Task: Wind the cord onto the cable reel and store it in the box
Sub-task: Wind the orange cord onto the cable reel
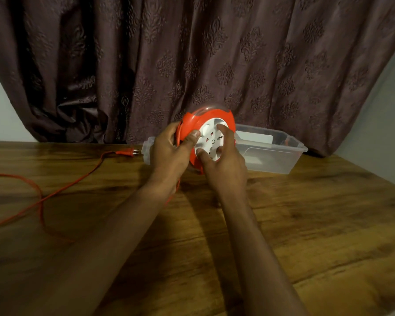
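Held upright above the middle of a wooden table (306,213), an orange cable reel (205,135) was shown with its round white socket face turned toward the camera and its axle pointing front to back. The left hand (169,153) was wrapped round the reel's left rim, thumb pressed on the front. The right hand (224,163) was curled over the white hub, with fingertips set into its recesses. An orange cord (62,188) was seen dropping from the reel's underside between the wrists, then trailing left across the table in loose loops that ran off the left edge. Its plug (126,153) was laid flat near the table's back edge, prongs pointing right, just beside the box. A clear plastic box (283,153) was placed behind the reel, its long side running left to right along the back edge, against a dark patterned curtain (192,53). Something white and flat could be made out inside the box; what it was could not be told. Bare table was left open in front and to the right.
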